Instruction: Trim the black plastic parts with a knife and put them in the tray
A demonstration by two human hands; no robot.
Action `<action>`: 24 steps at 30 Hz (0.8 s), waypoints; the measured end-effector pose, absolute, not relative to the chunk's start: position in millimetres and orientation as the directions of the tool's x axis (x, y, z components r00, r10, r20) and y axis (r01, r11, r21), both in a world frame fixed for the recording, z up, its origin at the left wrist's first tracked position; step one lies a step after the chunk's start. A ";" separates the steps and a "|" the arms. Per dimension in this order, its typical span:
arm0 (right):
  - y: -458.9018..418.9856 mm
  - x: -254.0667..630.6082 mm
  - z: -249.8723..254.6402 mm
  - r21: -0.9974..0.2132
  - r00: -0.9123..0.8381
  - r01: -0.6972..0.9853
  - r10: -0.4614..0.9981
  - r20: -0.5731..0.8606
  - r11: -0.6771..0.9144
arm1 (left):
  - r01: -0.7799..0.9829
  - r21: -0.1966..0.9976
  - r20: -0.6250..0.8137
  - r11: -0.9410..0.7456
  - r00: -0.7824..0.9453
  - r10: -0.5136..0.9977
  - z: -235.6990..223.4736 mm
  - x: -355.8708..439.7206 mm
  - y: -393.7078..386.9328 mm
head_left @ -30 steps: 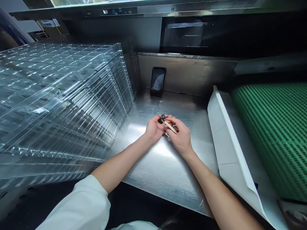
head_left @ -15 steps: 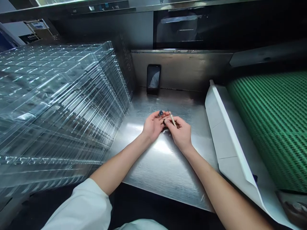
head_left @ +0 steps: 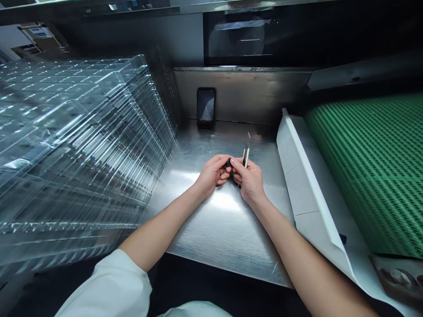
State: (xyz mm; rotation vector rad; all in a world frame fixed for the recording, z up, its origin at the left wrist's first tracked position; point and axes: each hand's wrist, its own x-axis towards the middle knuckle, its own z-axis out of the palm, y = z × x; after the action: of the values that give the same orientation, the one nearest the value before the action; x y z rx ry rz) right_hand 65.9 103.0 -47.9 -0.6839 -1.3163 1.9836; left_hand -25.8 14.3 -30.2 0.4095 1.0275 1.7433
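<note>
My left hand (head_left: pixel 211 175) is closed, thumb and forefinger pinching a small black part (head_left: pixel 228 163); its exact kind is too small to make out. My right hand (head_left: pixel 249 178) meets it from the other side, its thumb and fingertip also at the part. That same right hand grips a slim cream-coloured utility knife (head_left: pixel 245 156), which points up and away from me with its thin tip above the fingers. Both hands are held over a brushed metal table (head_left: pixel 218 237). The curled fingers hide whatever else may lie in the palms.
Tall stacks of clear plastic trays (head_left: pixel 99 114) stand on the left. A phone (head_left: pixel 206 108) leans against the metal back wall (head_left: pixel 257 94). On the right, a white guard panel (head_left: pixel 304 185) borders a green conveyor belt (head_left: pixel 370 167).
My left hand has gone from an open palm to a pinch, meeting my right hand at the small black part. The knife has swung more upright. The view has shifted slightly.
</note>
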 end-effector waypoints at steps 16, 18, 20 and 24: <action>101.4 64.8 -53.2 -0.968 -0.570 -0.241 0.818 0.079 -0.075 | -0.628 0.752 -0.122 -0.200 -0.431 0.894 -34.5 -30.1 18.0; 102.6 64.8 -55.8 -0.976 -0.504 -0.206 0.847 0.171 0.075 | -0.617 0.762 -0.126 -0.197 -0.440 0.889 -34.3 -29.2 18.4; 103.8 64.7 -57.8 -0.964 -0.429 -0.173 0.866 0.258 0.201 | -0.607 0.770 -0.123 -0.197 -0.444 0.888 -33.3 -28.2 18.5; 105.6 66.6 -58.8 -0.934 -0.385 -0.137 0.851 0.358 0.331 | -0.619 0.752 -0.100 -0.227 -0.448 0.889 -26.9 -29.9 16.5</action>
State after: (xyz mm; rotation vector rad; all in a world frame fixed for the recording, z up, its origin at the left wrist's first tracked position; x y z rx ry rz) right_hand 66.6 105.6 -58.8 -0.6617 -1.6005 1.2444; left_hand -29.9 16.5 -26.9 0.4337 0.9140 1.8491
